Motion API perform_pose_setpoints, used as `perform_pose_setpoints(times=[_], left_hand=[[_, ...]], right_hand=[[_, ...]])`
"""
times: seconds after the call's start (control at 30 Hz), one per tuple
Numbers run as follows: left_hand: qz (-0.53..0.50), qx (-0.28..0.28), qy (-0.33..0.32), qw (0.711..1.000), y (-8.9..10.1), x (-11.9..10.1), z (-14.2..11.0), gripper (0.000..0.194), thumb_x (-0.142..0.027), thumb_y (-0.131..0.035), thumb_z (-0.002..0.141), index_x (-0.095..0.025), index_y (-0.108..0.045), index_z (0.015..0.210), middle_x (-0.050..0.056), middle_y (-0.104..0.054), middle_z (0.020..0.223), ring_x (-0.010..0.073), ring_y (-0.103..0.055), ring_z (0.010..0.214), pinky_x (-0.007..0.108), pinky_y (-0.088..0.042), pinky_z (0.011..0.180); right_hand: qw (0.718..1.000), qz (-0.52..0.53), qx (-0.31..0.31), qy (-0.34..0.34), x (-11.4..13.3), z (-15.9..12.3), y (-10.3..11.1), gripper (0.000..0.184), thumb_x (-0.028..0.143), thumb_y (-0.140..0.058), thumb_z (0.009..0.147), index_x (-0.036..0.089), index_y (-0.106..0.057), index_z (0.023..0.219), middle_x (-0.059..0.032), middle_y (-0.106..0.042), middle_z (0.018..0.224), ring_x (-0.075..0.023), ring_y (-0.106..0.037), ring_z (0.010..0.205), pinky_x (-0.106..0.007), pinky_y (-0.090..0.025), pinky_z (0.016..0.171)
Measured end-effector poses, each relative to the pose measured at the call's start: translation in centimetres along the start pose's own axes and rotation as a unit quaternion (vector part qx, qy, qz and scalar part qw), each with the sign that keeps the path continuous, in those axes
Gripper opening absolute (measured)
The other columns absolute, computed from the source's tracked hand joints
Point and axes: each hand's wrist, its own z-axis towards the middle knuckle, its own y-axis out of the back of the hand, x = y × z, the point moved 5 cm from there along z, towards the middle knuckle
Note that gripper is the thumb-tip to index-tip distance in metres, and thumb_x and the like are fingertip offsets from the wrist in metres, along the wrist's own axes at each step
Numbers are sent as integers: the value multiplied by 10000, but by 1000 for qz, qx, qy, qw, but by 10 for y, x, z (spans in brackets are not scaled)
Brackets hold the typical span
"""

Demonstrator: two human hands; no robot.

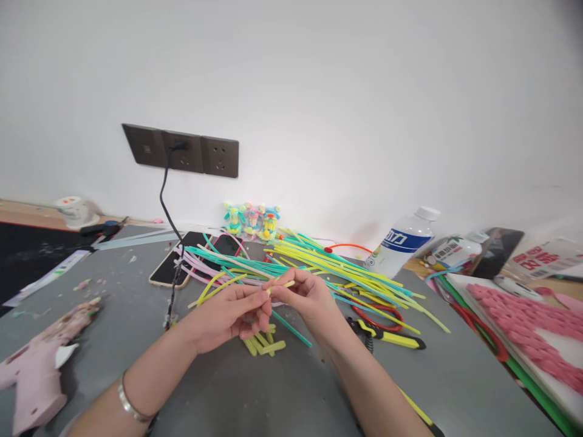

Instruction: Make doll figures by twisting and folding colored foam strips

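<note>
Over the middle of the table, my left hand (234, 315) and my right hand (303, 297) meet, their fingertips pinched together. Between them is a short pale-yellow pipe cleaner piece (288, 284), mostly covered by the fingers. Just below lies a small pile of cut yellow-green pipe cleaner pieces (262, 345), partly hidden by my left hand. Behind the hands spreads a heap of long pipe cleaners (337, 267) in yellow, teal and lilac. Three small fuzzy figures (252, 220) stand against the wall.
Right of my hands lie yellow-and-black pliers (392, 337) and red-handled scissors (380, 315). A bottle (403, 240) stands behind them. Phones (169, 270) and a black cable (173, 291) are left of the heap. A pink toy gun (43, 364) lies far left, a pink woven piece (523, 334) far right.
</note>
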Motion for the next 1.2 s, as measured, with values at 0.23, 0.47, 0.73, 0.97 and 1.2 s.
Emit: perform_pose_setpoints(times=[0.23, 0.47, 0.73, 0.97, 1.2], left_hand=[[48, -4, -20, 999, -1, -2, -1, 395, -515, -645, 850, -153, -606, 698, 5, -595, 598, 78, -438, 515, 193, -306, 470], [90, -2, -40, 995, -4, -7, -4, 411, -521, -584, 882, -171, -574, 668, -22, -526, 567, 91, -407, 519, 215, -322, 502], [60, 54, -48, 996, -8, -9, -4, 431, -353, -517, 921, -169, -502, 532, -30, -425, 457, 90, -331, 466, 240, -258, 490], [45, 19, -24, 999, -6, -7, -3, 403, -434, -562, 900, -146, -648, 633, 0, -539, 506, 91, -434, 484, 211, -324, 478], [52, 11, -11, 999, -5, -2, -3, 405, -522, -705, 799, -123, -745, 851, 41, -687, 634, 78, -564, 511, 169, -440, 494]], right_hand=[[999, 40, -11, 10, -5, 1, 1, 238, 325, -830, 706, 190, -634, 710, -33, -766, 820, -159, -693, 727, -277, -538, 694], [996, 65, -64, 0, -6, 3, 11, 207, 358, -851, 676, 197, -744, 751, -29, -759, 823, -124, -645, 664, -257, -537, 690], [997, 67, -14, -24, -4, 2, 7, 226, 387, -860, 660, 194, -763, 729, -13, -723, 648, -110, -632, 577, -225, -525, 603], [998, 54, -8, -21, -2, 1, 7, 212, 376, -865, 659, 201, -760, 717, -4, -713, 652, -107, -622, 586, -230, -516, 616], [999, 39, 27, 0, -4, 1, -2, 191, 362, -831, 701, 193, -745, 726, 0, -669, 654, -122, -567, 597, -254, -463, 593]])
